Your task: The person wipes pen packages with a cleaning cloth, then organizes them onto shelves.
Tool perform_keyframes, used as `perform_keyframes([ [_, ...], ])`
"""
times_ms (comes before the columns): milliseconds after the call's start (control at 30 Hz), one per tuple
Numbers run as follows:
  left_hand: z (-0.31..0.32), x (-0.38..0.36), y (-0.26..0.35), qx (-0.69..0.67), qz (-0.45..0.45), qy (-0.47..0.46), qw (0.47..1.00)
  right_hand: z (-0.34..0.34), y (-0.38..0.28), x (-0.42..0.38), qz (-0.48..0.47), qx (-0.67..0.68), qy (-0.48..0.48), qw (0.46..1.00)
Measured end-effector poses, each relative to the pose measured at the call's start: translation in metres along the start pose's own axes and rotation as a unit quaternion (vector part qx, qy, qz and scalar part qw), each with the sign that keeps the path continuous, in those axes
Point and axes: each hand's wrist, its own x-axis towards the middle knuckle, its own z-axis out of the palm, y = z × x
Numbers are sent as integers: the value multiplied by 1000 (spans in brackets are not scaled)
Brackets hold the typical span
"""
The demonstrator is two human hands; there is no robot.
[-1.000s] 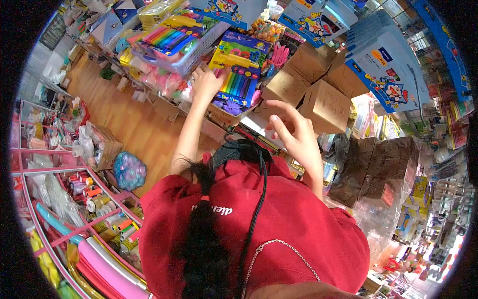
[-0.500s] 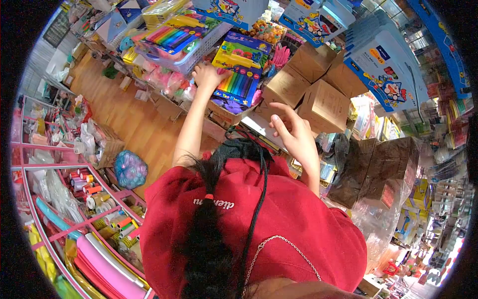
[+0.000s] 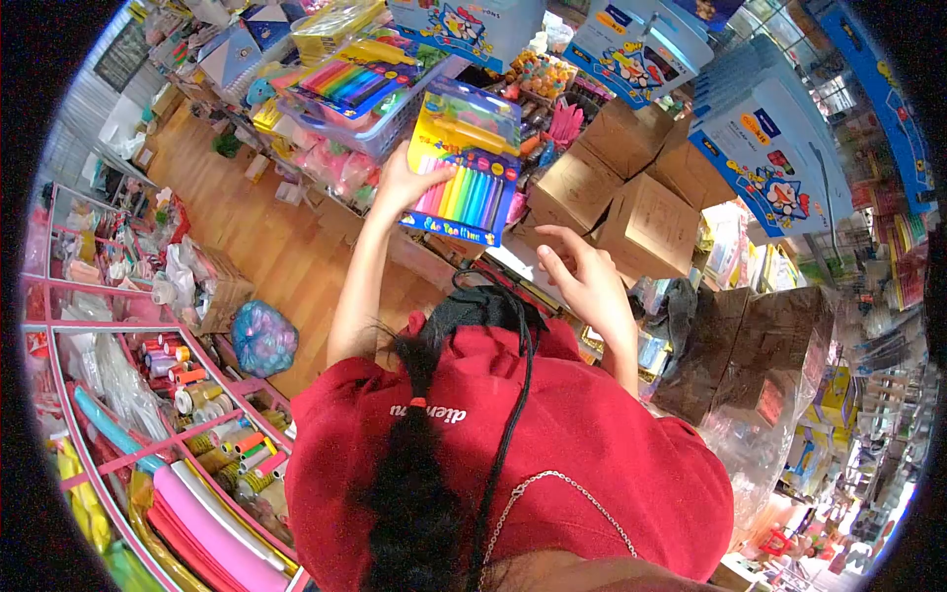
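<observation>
My left hand (image 3: 406,185) grips the left edge of a flat pack of coloured pens (image 3: 464,163), with the thumb across its front. The pack is blue and yellow and is tilted up to face me. Behind it, to the left, a similar pack (image 3: 357,77) lies on a purple plastic basket (image 3: 406,116). My right hand (image 3: 582,274) is raised with its fingers apart and bent, holding nothing, just in front of some open cardboard boxes (image 3: 648,222).
Blue printed packs (image 3: 769,148) stand at the upper right. Brown cartons (image 3: 764,335) in clear plastic are at the right. A pink-framed shelf (image 3: 128,331) with spools is at the left. A bag (image 3: 264,337) rests on the wooden floor (image 3: 232,222).
The pen pack has been lifted from the pile and tilted up in my left hand. My right hand stays nearly in place. The whole view has shifted slightly.
</observation>
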Motion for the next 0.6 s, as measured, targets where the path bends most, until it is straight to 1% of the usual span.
perform_keyframes([
  [100, -8, -20, 6, -142, 15, -42, 989, 1, -3, 3, 4, 0, 9, 1000],
  [133, -18, -39, 29, -200, -16, -59, 978, 0, -5, 3, 9, -13, 14, 1000],
  [167, -24, -53, 25, -146, 12, -29, 989, 0, -4, 4, 22, -22, 36, 999],
  [233, -45, -88, 45, -135, 4, -32, 990, 4, 3, 8, 46, -35, 84, 995],
  [267, -53, -103, 49, -144, 28, -16, 989, 4, 4, 10, 59, -53, 70, 994],
  [333, -73, -128, 56, -136, -5, -44, 990, 5, -3, 14, 13, 17, 17, 1000],
  [367, -83, -136, 64, -79, -6, -46, 996, 5, -7, 16, -16, 49, -8, 999],
  [400, -88, -141, 70, -72, -16, -51, 996, 13, -6, 18, -82, 111, -7, 990],
  [433, -93, -143, 78, -17, 11, -47, 999, 17, -16, 17, -128, 147, 22, 981],
  [467, -94, -142, 81, -48, 24, -36, 998, 18, -28, 16, -137, 187, 48, 972],
  [500, -94, -139, 84, -80, 38, -25, 996, 21, -36, 18, -145, 265, 68, 951],
  [567, -90, -131, 111, -98, 154, 46, 982, 24, -56, 22, -230, 351, 175, 890],
  [600, -85, -125, 109, -105, 196, 80, 972, 16, -65, 24, -266, 372, 198, 867],
])
